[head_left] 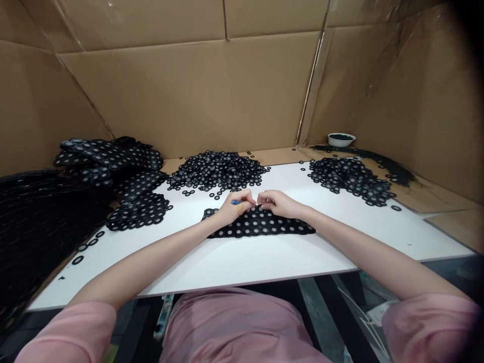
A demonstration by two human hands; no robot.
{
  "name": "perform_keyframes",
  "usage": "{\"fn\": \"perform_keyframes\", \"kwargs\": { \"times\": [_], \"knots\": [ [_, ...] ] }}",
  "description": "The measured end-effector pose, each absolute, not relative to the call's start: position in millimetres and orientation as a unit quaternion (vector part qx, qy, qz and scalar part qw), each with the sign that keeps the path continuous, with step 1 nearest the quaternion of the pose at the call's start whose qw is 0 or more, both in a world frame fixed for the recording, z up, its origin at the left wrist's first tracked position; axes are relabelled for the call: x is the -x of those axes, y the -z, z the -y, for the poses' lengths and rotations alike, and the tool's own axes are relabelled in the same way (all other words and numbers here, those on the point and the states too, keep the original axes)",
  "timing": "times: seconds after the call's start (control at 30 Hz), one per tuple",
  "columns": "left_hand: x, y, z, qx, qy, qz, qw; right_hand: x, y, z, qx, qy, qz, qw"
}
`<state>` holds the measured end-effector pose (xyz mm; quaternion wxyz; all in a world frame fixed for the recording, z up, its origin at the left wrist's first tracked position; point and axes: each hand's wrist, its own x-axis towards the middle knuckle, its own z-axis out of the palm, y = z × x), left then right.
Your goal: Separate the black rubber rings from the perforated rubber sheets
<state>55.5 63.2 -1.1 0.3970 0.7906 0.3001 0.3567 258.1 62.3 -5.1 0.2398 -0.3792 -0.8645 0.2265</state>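
A black sheet of joined rings (260, 224) lies flat on the white board (242, 259) in front of me. My left hand (240, 205) is over its far edge, fingers pinched together, with a small blue item (236, 202) showing between them. Close by on the right, my right hand (275, 202) has its thumb and forefinger pinched at the same edge. What the right fingertips hold is too small to make out. The two hands almost touch.
Loose black rings form a pile (221, 171) behind my hands and another pile (350, 179) at the right. Folded ring sheets (113, 156) and dark material (34, 232) lie left. A white bowl (341, 140) stands back right, before cardboard walls (189, 96).
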Motion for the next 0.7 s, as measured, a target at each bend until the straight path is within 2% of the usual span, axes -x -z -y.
{"fn": "perform_keyframes", "kwargs": {
  "times": [0.33, 0.57, 0.7],
  "knots": [
    [-55.6, 5.4, -72.6, -0.773, -0.329, -0.290, 0.458, -256.5, 5.7, -63.1, 0.375, -0.215, 0.869, 0.242],
    [-57.2, -2.4, -68.0, -0.792, -0.302, -0.275, 0.455, -255.8, 6.0, -63.6, 0.365, -0.212, 0.872, 0.250],
    [-57.3, -0.2, -68.2, -0.787, -0.308, -0.283, 0.453, -260.8, 1.4, -61.4, 0.370, -0.232, 0.871, 0.223]
  ]
}}
